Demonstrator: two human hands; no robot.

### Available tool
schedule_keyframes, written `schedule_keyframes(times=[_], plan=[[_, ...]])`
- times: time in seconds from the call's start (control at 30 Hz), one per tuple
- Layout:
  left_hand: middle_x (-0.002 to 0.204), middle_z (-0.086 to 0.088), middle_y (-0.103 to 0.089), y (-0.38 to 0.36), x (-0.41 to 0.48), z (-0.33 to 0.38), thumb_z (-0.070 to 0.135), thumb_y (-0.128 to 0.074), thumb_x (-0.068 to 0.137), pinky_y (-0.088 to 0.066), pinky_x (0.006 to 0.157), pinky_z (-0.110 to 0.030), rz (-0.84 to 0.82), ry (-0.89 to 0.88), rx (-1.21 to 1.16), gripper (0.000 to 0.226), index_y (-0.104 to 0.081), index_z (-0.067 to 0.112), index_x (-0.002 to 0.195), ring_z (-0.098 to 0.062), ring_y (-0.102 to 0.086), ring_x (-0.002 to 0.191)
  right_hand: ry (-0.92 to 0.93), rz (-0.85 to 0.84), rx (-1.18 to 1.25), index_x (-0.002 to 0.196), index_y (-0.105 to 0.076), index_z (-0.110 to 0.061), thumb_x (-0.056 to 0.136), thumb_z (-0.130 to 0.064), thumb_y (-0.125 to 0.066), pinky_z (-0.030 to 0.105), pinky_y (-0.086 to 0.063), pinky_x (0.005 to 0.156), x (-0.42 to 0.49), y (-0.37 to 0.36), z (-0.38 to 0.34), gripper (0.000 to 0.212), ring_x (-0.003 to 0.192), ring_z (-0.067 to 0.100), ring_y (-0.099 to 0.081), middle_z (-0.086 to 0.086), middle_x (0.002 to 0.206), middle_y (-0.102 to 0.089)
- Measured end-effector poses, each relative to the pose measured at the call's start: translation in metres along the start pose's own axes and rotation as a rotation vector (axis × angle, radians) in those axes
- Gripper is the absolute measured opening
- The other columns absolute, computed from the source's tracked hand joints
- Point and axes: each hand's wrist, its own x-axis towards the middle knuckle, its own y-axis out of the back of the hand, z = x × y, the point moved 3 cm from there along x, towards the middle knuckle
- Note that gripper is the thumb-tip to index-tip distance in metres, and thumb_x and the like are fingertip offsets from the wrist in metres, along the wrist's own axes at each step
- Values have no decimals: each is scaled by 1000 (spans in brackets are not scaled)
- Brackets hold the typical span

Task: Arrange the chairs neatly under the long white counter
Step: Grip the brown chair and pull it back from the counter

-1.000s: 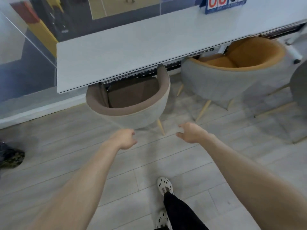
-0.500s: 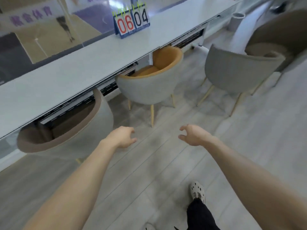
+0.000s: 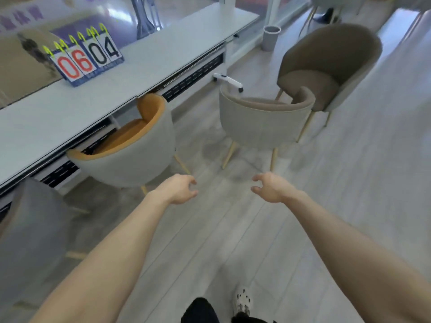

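At the far left a blurred grey chair (image 3: 35, 229) is seen against the long white counter (image 3: 70, 108), whose long axis runs from lower left to upper right. The orange-lined chair (image 3: 140, 155) is tucked partly beneath its edge, back outward. Both hands are held apart and empty, fingers loosely curled: the left hand (image 3: 179, 190) and the right hand (image 3: 270, 188), just short of the beige chair (image 3: 263, 122). That chair is placed well out from the counter, its open seat pointed away toward the brown chair (image 3: 326, 66). It is best gripped by the backrest rim at both sides, swung leftward to face the counter, then slid in squarely.
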Motion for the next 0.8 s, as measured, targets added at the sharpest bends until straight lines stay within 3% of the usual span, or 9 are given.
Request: schedule_keyframes(times=[0.37, 0.57, 0.7, 0.8], plan=[[134, -2, -69, 84, 239, 65, 52, -67, 94, -53, 103, -43, 42, -52, 59, 54, -60, 27, 141, -27, -63, 126, -65, 135, 19, 139, -66, -11, 100, -39, -64, 39, -47, 105, 169, 110, 114, 48, 129, 34, -60, 16, 137, -66], [138, -5, -59, 128, 379, 111, 51, -76, 87, -50, 102, -43, 108, -178, 120, 68, -54, 27, 147, -29, -56, 132, -149, 143, 69, 147, -56, -12, 90, -45, -77, 48, -47, 110, 274, 159, 171, 70, 135, 34, -52, 12, 144, -54], [146, -6, -53, 148, 454, 128, 56, -86, 72, -43, 115, -46, 145, -251, 189, 89, -52, 25, 148, -31, -44, 143, -132, 190, -3, 139, -58, -10, 73, -48, -90, 48, -44, 112, 332, 184, 207, 82, 132, 35, -50, 11, 137, -56], [164, -8, -41, 150, 499, 134, 59, -90, 63, -25, 128, -46, 91, -265, 274, 112, -42, 25, 158, -32, -28, 158, -86, 157, -48, 145, -55, -11, 61, -60, -95, 44, -37, 117, 369, 190, 231, 105, 133, 32, -48, 9, 139, -57]])
